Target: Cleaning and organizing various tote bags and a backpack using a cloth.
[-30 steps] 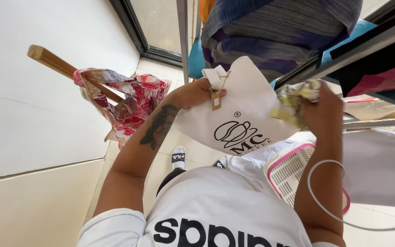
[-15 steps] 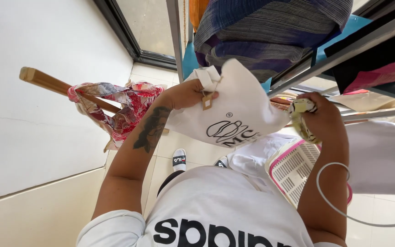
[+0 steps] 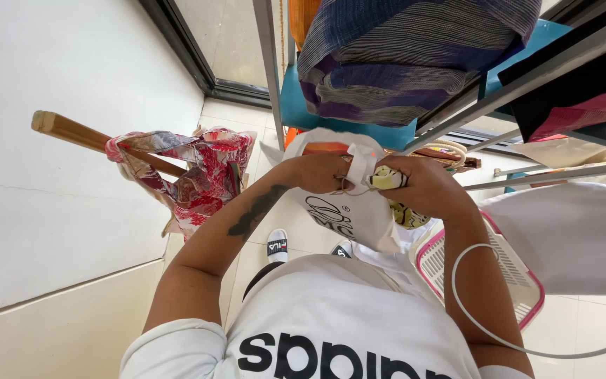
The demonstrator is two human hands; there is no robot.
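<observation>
My left hand point(image 3: 320, 173) grips the top edge of a white cloth bag point(image 3: 348, 210) with a dark printed mark, held up in front of my chest. My right hand point(image 3: 422, 184) is closed around a small yellow-green patterned cloth point(image 3: 394, 196) and presses against the bag's top, right beside the left hand. A white strap of the bag point(image 3: 361, 163) runs between the two hands. The lower part of the bag hangs down over my white shirt.
A metal drying rack point(image 3: 527, 77) carries a striped blue-purple cloth point(image 3: 401, 56) and a white garment point(image 3: 569, 238). A pink-rimmed laundry basket point(image 3: 499, 267) stands below right. A red floral cloth point(image 3: 198, 175) hangs on a wooden stick point(image 3: 71, 132) at left. White wall on the left.
My right hand moved left with the small cloth and now meets the left hand at the bag's top. The bag has lowered and folded closer to my chest.
</observation>
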